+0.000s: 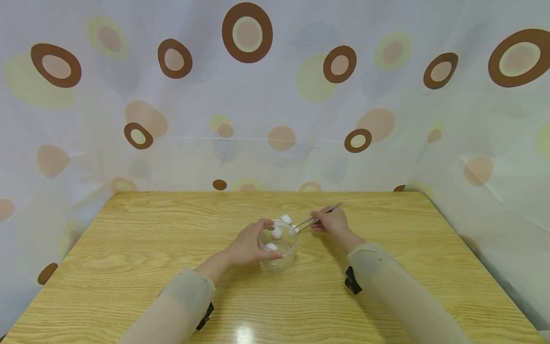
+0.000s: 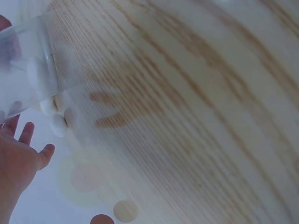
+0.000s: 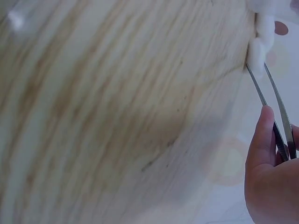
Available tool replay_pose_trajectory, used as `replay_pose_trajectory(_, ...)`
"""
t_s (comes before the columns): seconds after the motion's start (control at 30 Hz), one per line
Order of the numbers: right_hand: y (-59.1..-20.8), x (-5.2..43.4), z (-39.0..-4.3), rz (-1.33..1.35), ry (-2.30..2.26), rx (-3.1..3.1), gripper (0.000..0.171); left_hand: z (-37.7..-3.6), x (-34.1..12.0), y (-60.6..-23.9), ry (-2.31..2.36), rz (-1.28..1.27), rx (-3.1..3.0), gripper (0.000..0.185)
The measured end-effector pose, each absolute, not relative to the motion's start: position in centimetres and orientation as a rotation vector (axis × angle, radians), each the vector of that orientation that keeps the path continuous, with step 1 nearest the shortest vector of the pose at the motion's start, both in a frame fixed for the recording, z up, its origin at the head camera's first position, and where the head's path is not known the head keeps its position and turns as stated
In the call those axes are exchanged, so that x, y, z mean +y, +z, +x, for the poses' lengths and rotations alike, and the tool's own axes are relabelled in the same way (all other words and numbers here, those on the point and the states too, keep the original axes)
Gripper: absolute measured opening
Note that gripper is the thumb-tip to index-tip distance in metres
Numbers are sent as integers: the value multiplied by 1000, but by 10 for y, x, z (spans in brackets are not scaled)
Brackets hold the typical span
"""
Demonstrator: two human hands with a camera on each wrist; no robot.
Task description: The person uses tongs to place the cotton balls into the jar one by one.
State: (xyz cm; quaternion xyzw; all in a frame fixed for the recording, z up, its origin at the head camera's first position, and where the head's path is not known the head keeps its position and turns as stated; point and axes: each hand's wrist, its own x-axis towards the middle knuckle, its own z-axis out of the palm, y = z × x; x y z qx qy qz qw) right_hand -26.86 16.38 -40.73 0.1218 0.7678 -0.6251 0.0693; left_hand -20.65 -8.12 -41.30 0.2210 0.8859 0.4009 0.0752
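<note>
A small clear plastic jar [image 1: 280, 253] stands mid-table, and my left hand [image 1: 257, 242] grips it from the left, fingers curled round its wall. Two white cotton balls [image 1: 277, 232] lie inside it. My right hand [image 1: 325, 221] pinches metal tweezers [image 1: 310, 220] just right of the jar, tips at the rim. In the right wrist view the tweezers [image 3: 274, 108] hold a cotton ball [image 3: 256, 52] between their tips. Another cotton ball [image 1: 286, 219] lies on the table behind the jar. The left wrist view shows the jar [image 2: 22, 70], loose cotton balls [image 2: 59, 124] and my left hand [image 2: 18, 161].
The wooden table [image 1: 142, 248] is bare apart from these things. A curtain with brown and yellow circles [image 1: 247, 32] hangs behind and to both sides of it. A light glare lies near the front edge [image 1: 244, 333].
</note>
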Motion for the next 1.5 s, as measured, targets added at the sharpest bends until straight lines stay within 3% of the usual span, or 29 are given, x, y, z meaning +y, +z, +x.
replay_pose_trajectory(0.63,-409,161,-267,386,-2015,2227,9,-206,-82,-412,1209,664,2648,80)
replay_pose_trajectory(1.5,-380,186,-251,408,-2245,1847,18,-205,-82,-412,1193,645,2646,80)
